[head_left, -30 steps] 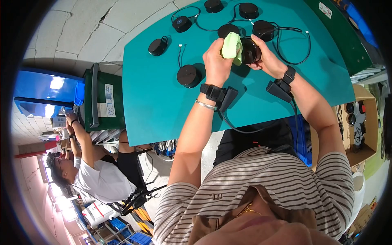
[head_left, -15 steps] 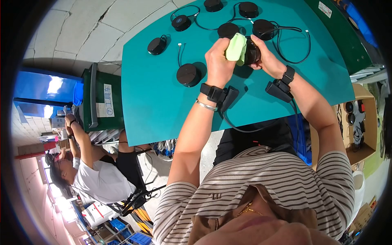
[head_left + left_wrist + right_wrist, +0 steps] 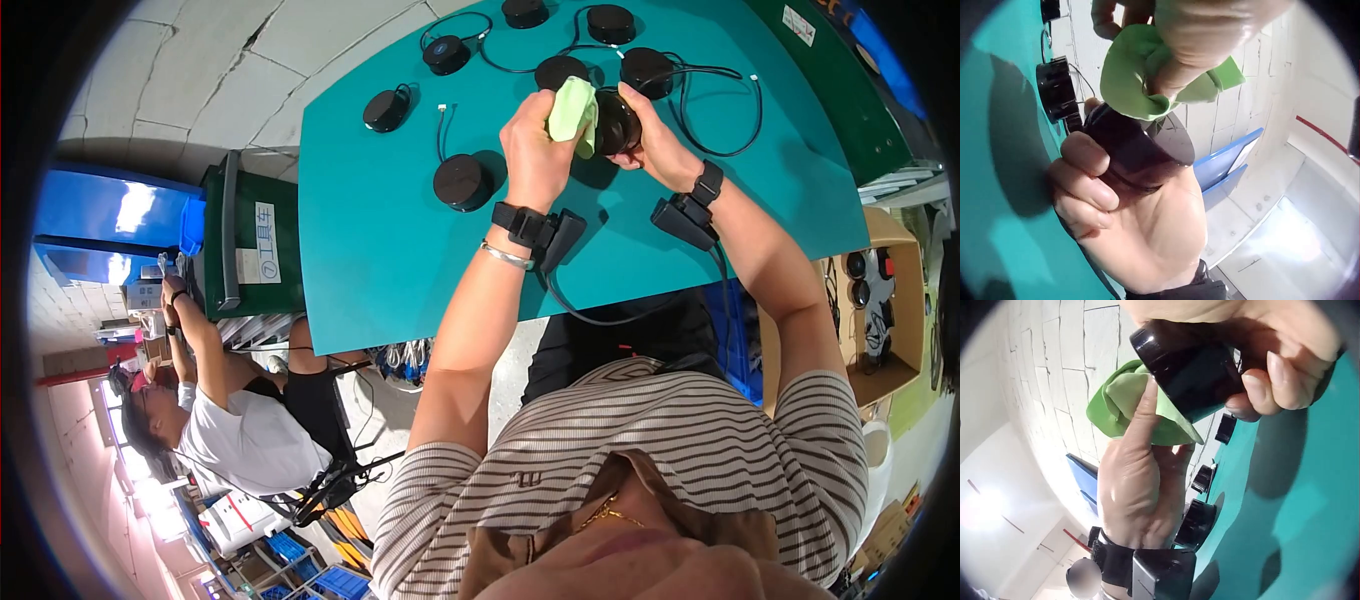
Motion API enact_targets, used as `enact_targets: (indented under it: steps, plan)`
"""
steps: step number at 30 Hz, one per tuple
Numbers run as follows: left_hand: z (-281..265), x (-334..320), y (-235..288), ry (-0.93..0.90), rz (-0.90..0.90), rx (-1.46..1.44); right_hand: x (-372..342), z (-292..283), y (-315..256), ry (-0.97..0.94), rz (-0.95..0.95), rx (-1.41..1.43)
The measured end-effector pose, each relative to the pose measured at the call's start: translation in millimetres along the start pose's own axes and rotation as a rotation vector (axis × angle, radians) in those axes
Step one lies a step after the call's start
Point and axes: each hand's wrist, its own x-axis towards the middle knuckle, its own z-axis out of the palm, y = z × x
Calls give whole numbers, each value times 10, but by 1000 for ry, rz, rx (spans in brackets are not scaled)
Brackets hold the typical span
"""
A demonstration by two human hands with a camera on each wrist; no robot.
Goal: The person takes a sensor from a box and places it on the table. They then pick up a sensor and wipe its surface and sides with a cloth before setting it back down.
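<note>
My right hand (image 3: 660, 145) grips a black round puck-like device (image 3: 1191, 365), its fingers curled about the side and a glossy face turned toward the other hand. A light green cloth (image 3: 1132, 75) is pinched in my left hand (image 3: 535, 155), the thumb pushing into its folds. Cloth and device meet at the device's rim in the left wrist view. Both hands are raised above the green table mat (image 3: 400, 270). Just beyond them lies another black round device (image 3: 560, 72), partly covered by the cloth in the head view.
Several more black round devices lie about the mat, one (image 3: 462, 182) left of my hands, one (image 3: 648, 72) at the right with a looped cable (image 3: 735, 150). A cardboard box (image 3: 885, 375) stands at the right. Another person (image 3: 250, 440) sits at the left.
The green cloth shifts slightly right over the device's face, then back left. The held device has moved a little to the right, and both hands stay in nearly the same place.
</note>
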Motion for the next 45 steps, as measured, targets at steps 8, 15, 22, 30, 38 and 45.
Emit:
enact_targets:
  steps: [8, 15, 22, 30, 38, 45]
  plan:
    - [37, 13, -75, 76, 168, 135, 2, -40, -9, -75, 9, 18]
    - [15, 6, -88, -1, -65, -14, 2, -76, -28, -65, -16, 168]
    - [8, -9, -16, -50, -157, -119, 19, -93, -2, -64, -18, 149]
    - [32, -35, 42, -30, -60, -56, 24, -46, 53, -10, -17, 1]
    - [14, -7, 60, 0, 62, 53, 15, -11, 18, -10, -6, -37]
    - [14, -4, 40, -11, 145, 57, 46, -93, 67, -58, -8, -55]
